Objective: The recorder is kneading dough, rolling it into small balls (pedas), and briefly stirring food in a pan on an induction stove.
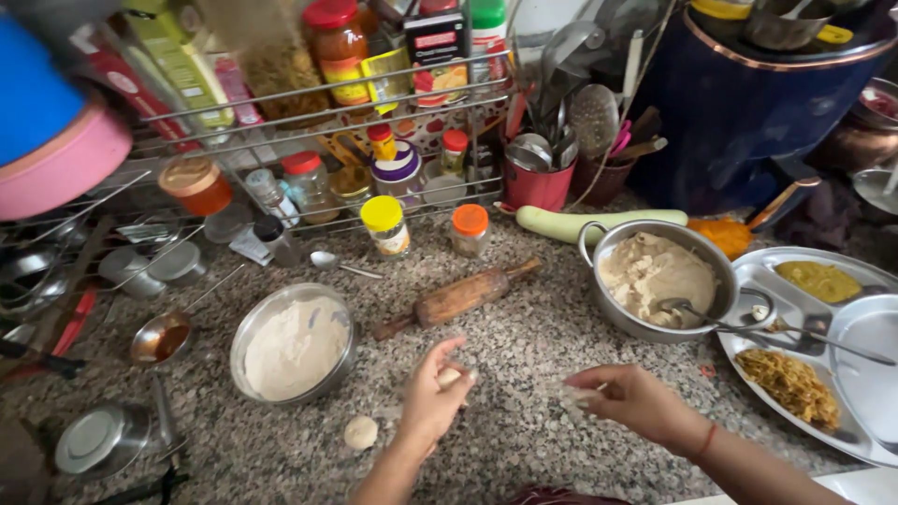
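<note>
My left hand (432,397) pinches a small piece of pale dough (450,377) above the speckled granite counter (524,337). My right hand (631,400) holds another bit of dough (572,396), blurred, a short way to the right. A rolled dough ball (360,432) lies on the counter left of my left hand. A steel bowl of flour (295,344) stands behind it. A wooden rolling pin (456,298) lies slanted beyond my hands. A steel pot (658,278) with dough and a spoon sits to the right.
A steel compartment plate (812,341) with cooked food lies at the right edge. A wire rack (318,112) of jars and bottles lines the back. Nearby are two yellow and orange lidded jars, a pale green gourd (599,222), a ladle (161,337), and a utensil holder (538,182).
</note>
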